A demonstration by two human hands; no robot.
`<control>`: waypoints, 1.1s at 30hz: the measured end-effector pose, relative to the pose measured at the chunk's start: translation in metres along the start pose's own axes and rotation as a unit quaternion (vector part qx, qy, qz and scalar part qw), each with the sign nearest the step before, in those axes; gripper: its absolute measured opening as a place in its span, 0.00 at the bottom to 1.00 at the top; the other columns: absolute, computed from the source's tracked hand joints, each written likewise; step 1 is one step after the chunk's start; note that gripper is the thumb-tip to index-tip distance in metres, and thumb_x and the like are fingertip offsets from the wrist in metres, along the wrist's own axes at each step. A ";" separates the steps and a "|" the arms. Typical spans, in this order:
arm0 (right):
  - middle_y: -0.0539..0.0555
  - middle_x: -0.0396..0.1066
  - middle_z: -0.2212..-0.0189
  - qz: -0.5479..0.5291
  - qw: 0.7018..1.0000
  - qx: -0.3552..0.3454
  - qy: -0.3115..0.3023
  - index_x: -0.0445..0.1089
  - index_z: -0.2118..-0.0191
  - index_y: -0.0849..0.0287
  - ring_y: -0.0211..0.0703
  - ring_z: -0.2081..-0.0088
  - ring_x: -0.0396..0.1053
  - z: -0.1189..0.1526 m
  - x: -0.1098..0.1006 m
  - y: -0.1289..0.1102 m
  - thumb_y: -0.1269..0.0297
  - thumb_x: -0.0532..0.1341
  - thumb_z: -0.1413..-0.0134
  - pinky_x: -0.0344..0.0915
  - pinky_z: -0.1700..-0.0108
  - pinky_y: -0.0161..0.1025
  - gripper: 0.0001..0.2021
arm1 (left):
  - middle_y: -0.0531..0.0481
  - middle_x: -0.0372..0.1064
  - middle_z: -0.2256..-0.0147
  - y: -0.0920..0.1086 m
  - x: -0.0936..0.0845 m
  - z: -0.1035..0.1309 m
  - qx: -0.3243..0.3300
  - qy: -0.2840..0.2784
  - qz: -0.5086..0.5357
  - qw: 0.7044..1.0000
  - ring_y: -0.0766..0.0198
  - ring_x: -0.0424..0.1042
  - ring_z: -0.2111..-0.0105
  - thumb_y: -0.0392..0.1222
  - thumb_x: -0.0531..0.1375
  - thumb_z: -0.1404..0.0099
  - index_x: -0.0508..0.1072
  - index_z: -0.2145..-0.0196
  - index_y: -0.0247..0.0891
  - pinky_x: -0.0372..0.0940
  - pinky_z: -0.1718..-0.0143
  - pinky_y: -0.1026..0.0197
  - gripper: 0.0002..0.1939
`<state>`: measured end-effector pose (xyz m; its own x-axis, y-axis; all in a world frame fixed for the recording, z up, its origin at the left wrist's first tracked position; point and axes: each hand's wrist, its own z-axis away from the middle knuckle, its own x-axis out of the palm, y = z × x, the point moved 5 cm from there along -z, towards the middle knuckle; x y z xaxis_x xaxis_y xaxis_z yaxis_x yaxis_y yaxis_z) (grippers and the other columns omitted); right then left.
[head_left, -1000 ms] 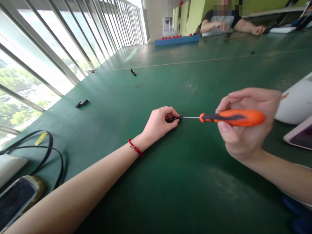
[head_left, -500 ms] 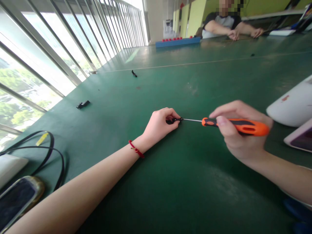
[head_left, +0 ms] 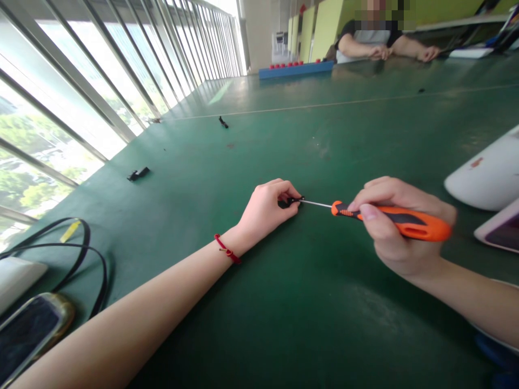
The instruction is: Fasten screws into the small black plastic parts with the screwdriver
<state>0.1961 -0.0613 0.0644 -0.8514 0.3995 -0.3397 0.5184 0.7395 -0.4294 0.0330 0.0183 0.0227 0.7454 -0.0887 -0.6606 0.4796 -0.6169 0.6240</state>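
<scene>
My left hand (head_left: 272,204) rests on the green table (head_left: 259,302), pinching a small black part (head_left: 286,203) between thumb and fingers. Most of that part is covered by the fingers, so its kind is unclear. In my right hand (head_left: 399,216) is a screwdriver (head_left: 425,227) with an orange and black handle, held nearly level and tilted slightly. Its thin metal shaft points left, and the tip meets the right end of the black part at my left fingertips. A red cord bracelet circles my left wrist.
Two more small black pieces (head_left: 138,173) (head_left: 223,122) lie to the left and farther back. A phone (head_left: 34,329) and black cable (head_left: 106,265) are at lower left. White objects (head_left: 488,173) stand at right. Across the table sits a person (head_left: 371,46) near a blue rack (head_left: 295,70). Railings line the left.
The screwdriver handle has dipped a little and its shaft slopes more, with my right fingers closed farther around it. My left hand has stayed put. The person's hand opposite shifted slightly.
</scene>
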 end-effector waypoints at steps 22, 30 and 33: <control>0.49 0.67 0.77 0.000 1.000 -0.004 0.011 0.67 0.69 0.52 0.38 0.77 0.64 -0.001 0.002 -0.005 0.71 0.61 0.54 0.61 0.79 0.39 0.06 | 0.52 0.69 0.71 0.002 0.000 0.000 -0.002 -0.002 -0.004 1.000 0.71 0.67 0.73 0.31 0.59 0.46 0.74 0.70 0.35 0.64 0.69 0.68 0.05; 0.45 0.62 0.80 -0.018 0.999 0.027 -0.007 0.67 0.64 0.52 0.35 0.81 0.62 -0.003 0.006 -0.006 0.68 0.62 0.56 0.59 0.79 0.38 0.11 | 0.51 0.70 0.70 0.001 0.001 0.001 -0.004 -0.006 0.002 1.000 0.70 0.68 0.72 0.31 0.59 0.46 0.74 0.70 0.35 0.65 0.68 0.67 0.05; 0.46 0.65 0.80 0.030 1.000 -0.001 0.000 0.68 0.66 0.53 0.34 0.81 0.62 -0.002 0.004 -0.009 0.68 0.62 0.53 0.60 0.78 0.38 0.06 | 0.51 0.70 0.70 0.001 0.001 0.001 -0.003 -0.005 0.000 1.000 0.70 0.68 0.72 0.31 0.59 0.45 0.74 0.70 0.35 0.65 0.68 0.67 0.05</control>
<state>0.1878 -0.0649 0.0684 -0.8189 0.4430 -0.3650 0.5682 0.7159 -0.4058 0.0339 0.0170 0.0228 0.7403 -0.0966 -0.6653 0.4831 -0.6119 0.6263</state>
